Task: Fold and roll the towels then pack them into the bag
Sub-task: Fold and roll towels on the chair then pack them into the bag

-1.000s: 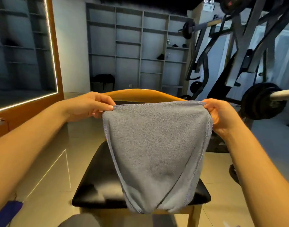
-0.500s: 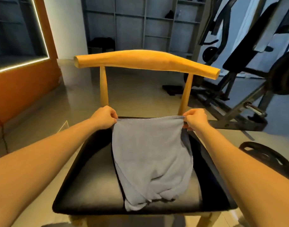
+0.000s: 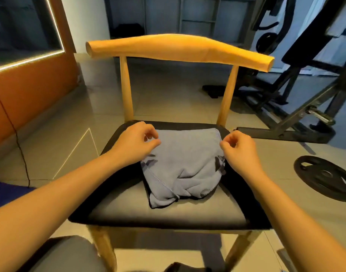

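I see 1 towel (image 3: 184, 158) bunched on chair (image 3: 168, 214), unrolled, no bag. Left hand (image 3: 136, 143), right hand (image 3: 241, 149) loosely curled, gripping nothing

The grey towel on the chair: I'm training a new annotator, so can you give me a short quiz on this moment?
1. True or false: the crumpled grey cloth towel lies on the tiled floor.
2. What lies on the floor to the right of the wooden chair? A) a round black weight plate B) a red bucket C) a rolled towel
3. Fill in: the left hand and right hand flank the towel's ___ end (far or near).
Key: 1 false, it lies on the chair's black padded seat. 2 A. 3 far.
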### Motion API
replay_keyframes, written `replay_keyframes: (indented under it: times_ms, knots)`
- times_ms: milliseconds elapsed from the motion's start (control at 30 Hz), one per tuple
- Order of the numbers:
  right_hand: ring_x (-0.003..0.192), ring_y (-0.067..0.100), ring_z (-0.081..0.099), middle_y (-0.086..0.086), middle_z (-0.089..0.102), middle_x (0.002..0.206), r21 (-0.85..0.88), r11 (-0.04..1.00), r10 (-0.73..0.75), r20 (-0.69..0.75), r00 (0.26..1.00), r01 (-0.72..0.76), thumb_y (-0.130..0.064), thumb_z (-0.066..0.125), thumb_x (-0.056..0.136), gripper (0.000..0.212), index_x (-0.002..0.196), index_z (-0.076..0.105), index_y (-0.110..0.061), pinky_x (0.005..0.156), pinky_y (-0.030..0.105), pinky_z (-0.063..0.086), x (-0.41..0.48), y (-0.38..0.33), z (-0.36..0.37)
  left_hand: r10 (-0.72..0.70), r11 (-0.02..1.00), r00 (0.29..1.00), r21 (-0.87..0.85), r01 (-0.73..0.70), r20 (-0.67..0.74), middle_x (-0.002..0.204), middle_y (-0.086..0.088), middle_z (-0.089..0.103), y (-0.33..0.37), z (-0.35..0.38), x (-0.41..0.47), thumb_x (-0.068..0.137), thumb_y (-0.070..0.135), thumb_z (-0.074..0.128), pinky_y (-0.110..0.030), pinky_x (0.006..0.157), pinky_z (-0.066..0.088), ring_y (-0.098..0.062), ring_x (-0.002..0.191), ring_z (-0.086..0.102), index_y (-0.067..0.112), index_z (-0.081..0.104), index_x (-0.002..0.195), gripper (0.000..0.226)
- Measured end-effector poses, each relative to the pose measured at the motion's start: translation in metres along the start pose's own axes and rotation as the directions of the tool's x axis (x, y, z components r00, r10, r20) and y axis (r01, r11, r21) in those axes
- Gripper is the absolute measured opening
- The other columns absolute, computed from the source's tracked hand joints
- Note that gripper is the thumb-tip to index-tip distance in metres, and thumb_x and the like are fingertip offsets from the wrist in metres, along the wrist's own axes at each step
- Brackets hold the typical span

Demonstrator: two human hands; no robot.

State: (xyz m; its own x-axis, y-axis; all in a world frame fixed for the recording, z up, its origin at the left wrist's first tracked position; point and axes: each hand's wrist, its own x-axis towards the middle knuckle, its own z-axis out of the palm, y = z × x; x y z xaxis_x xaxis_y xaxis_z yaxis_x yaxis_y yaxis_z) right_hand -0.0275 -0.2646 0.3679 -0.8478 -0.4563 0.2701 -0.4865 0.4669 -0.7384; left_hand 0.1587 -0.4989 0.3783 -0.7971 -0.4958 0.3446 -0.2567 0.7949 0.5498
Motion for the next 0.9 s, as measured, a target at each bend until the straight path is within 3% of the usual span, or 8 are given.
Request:
replay_keyframes:
  times_ms: [67,133,267,367,500,667,900]
  knots:
    - [0.057,0.03,0.059,0.017,0.063,0.065,0.054,0.992,0.104,0.117,0.988,-0.111,-0.024,0.063,0.093,0.028,0.079,0.066,0.0,0.053,0.041,0.053,-0.04,-0.002,-0.012,0.073,0.992,0.995,-0.105,-0.066,0.068,0.082,0.006,0.065,0.027,-0.011,-0.036,0.088,0.027,0.077,-0.02,0.067,0.046,-0.009,0.072,0.058,0.023,0.071,0.083,0.009]
    - [0.047,0.022,0.052,0.013,0.06,0.055,0.056,0.968,0.217,0.294,0.931,-0.243,-0.025,0.063,0.095,0.034,0.078,0.068,0.003,0.042,0.03,0.044,-0.078,-0.005,-0.025,0.121,0.985,0.977,-0.145,-0.096,0.178,0.077,0.004,0.064,0.046,-0.02,-0.069,0.087,0.027,0.079,-0.02,0.064,0.048,-0.009,0.069,0.057,0.024,0.072,0.081,0.01]
    - [0.043,0.019,0.053,0.013,0.07,0.064,0.123,0.905,0.284,0.539,0.793,-0.408,-0.011,0.061,0.096,0.015,0.095,0.069,0.001,0.042,0.023,0.041,-0.128,-0.01,-0.03,0.177,0.976,0.937,0.066,-0.205,0.302,0.077,0.011,0.066,0.062,-0.015,-0.112,0.089,0.04,0.074,-0.027,0.068,0.054,-0.009,0.072,0.061,0.033,0.073,0.092,0.008]
    - [0.039,0.021,0.052,0.02,0.074,0.073,0.263,0.867,0.268,0.47,0.841,-0.424,-0.007,0.065,0.094,0.007,0.101,0.066,-0.006,0.041,0.025,0.04,-0.14,-0.011,-0.014,0.204,0.917,0.936,0.279,-0.285,0.285,0.086,0.012,0.069,0.067,0.001,-0.126,0.094,0.044,0.066,-0.027,0.073,0.056,-0.005,0.076,0.062,0.034,0.07,0.108,0.018]
    - [0.038,0.019,0.051,0.021,0.073,0.075,0.406,0.827,0.251,0.352,0.902,-0.389,-0.008,0.068,0.095,0.008,0.101,0.065,-0.006,0.037,0.023,0.037,-0.141,-0.015,0.002,0.3,0.867,0.938,0.361,-0.344,0.172,0.084,0.003,0.071,0.073,0.013,-0.13,0.095,0.034,0.064,-0.038,0.066,0.056,-0.019,0.075,0.066,0.027,0.064,0.107,0.014]
    - [0.039,0.021,0.052,0.014,0.072,0.066,0.464,0.828,0.237,0.221,0.946,-0.315,-0.01,0.071,0.091,0.011,0.093,0.064,-0.002,0.037,0.025,0.038,-0.135,-0.018,0.017,0.321,0.853,0.942,0.403,-0.331,0.094,0.083,0.001,0.071,0.072,0.021,-0.13,0.093,0.033,0.066,-0.041,0.062,0.055,-0.024,0.072,0.065,0.025,0.062,0.103,0.013]
    - [0.041,0.013,0.048,0.01,0.066,0.063,0.503,0.809,0.247,0.179,0.952,-0.305,-0.007,0.065,0.093,0.017,0.078,0.072,-0.006,0.041,0.023,0.04,-0.134,-0.023,0.018,0.255,0.897,0.965,0.36,-0.259,0.058,0.083,0.004,0.069,0.064,0.024,-0.134,0.093,0.025,0.062,-0.042,0.064,0.054,-0.02,0.071,0.062,0.023,0.063,0.091,0.003]
